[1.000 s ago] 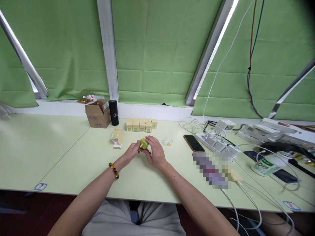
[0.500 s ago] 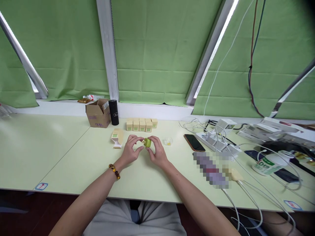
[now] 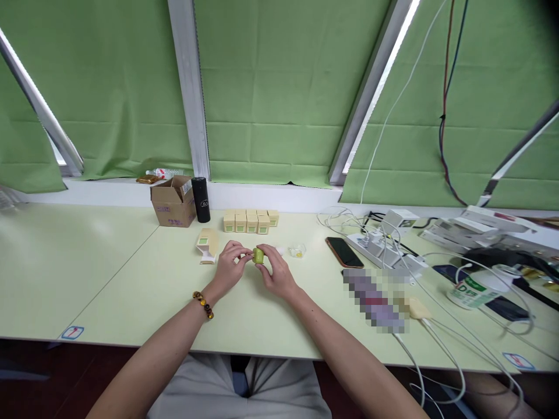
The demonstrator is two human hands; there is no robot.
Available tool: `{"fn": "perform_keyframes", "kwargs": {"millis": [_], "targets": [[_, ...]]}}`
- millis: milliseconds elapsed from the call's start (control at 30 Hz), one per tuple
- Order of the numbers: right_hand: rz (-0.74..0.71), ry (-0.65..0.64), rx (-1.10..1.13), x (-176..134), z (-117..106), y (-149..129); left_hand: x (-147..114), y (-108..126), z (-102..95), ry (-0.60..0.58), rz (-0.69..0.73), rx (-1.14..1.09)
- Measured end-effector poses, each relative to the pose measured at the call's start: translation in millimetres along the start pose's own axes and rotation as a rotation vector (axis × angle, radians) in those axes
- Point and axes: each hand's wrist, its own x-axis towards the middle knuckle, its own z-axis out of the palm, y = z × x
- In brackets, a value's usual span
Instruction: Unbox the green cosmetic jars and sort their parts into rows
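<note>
A small, glossy green rounded object is up off the table between my hands; its exact kind is unclear. My right hand is closed on it, with fingertips above and the thumb below. At its left side, my left hand pinches something small, mostly hidden by the fingers. To the left lies an opened cream paper box with a green label. Just right of my right hand sits a small clear plastic dish with a bit of yellow in it. A whitish small thing shows beside my right fingers.
Several small cream boxes stand in a group at the back. Behind and left are a cardboard box and a black cylinder. A phone, a power strip, tangled cables and a white bottle occupy the right side.
The green object has turned and shifted slightly left in my right hand. My left fingertips have closed in at its side, covering the pale loop seen there before.
</note>
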Motion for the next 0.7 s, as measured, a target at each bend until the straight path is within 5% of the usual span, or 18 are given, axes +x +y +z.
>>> {"fn": "perform_keyframes", "kwargs": {"millis": [700], "targets": [[-0.046, -0.019, 0.007, -3.2, 4.5, -0.8, -0.4, -10.0, 1.5, -0.012, -0.07, -0.178]]}}
